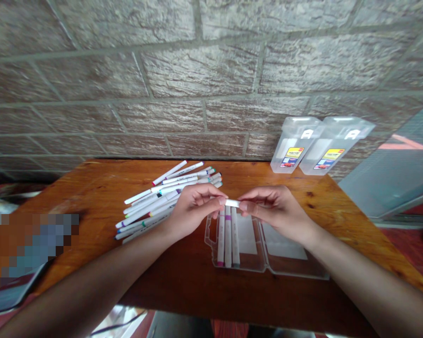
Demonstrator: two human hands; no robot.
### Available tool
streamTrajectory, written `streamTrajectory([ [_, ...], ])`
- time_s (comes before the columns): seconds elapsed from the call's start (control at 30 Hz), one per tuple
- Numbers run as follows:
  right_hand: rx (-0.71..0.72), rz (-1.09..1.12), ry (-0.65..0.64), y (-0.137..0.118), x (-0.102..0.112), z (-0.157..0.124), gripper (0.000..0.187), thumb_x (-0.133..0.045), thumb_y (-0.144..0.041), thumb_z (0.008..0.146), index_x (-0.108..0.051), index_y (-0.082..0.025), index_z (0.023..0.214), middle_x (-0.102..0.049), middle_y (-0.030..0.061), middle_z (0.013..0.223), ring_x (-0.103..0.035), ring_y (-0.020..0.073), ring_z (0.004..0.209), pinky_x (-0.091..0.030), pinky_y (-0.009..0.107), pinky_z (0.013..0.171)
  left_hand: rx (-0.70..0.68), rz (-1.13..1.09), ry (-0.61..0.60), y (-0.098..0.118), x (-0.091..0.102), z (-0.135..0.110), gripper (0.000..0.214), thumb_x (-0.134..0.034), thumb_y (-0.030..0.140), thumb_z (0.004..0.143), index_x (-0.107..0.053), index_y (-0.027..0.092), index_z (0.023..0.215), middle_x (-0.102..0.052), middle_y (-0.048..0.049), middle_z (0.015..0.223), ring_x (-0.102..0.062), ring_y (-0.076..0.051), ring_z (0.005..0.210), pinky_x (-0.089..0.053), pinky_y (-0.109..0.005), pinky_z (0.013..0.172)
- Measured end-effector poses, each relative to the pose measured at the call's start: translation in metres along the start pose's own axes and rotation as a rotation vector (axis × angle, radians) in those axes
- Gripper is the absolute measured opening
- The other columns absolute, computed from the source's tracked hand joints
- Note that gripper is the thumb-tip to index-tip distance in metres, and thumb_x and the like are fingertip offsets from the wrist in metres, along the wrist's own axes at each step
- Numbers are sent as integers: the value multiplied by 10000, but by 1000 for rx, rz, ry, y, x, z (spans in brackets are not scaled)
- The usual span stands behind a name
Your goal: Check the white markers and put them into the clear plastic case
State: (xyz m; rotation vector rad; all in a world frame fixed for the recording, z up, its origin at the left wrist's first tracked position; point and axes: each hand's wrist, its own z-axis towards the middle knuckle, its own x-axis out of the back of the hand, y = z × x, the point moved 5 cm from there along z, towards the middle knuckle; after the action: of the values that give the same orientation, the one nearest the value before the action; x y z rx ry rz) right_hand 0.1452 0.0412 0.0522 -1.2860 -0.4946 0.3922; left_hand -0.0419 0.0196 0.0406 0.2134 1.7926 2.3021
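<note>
My left hand (193, 206) and my right hand (271, 206) meet over the middle of the wooden table (91, 188), both pinching one white marker (231, 203) held crosswise between their fingertips. Just below them lies an open clear plastic case (264, 246) with three white markers (227, 237) lying side by side in its left half. A pile of several white markers with coloured caps (162, 197) lies to the left of my left hand.
Two shut clear plastic cases (317, 145) with yellow labels lean against the brick wall at the back right. A blurred-out patch and a dark flat thing (10, 295) sit at the table's left edge. The near table edge runs just below my forearms.
</note>
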Motion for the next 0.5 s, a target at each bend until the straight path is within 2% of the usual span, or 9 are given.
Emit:
streamTrajectory([
  [0.13,-55,7,10,5,3,-1,209,-796,-354,867,-807,-158,939,-744,25,707,-501,64,486,-391,182,427,-17,-37,3,-3,3,1,144,-755,297,902,-741,160,861,-683,-1,680,-577,-98,567,-429,-250,600],
  [0.5,-72,76,44,6,8,1,215,-821,-350,827,-822,-185,965,-780,53,717,-511,70,467,-403,187,421,10,-145,109,-4,7,3,130,-764,271,880,-744,159,816,-653,2,627,-534,-89,548,-397,-242,578],
])
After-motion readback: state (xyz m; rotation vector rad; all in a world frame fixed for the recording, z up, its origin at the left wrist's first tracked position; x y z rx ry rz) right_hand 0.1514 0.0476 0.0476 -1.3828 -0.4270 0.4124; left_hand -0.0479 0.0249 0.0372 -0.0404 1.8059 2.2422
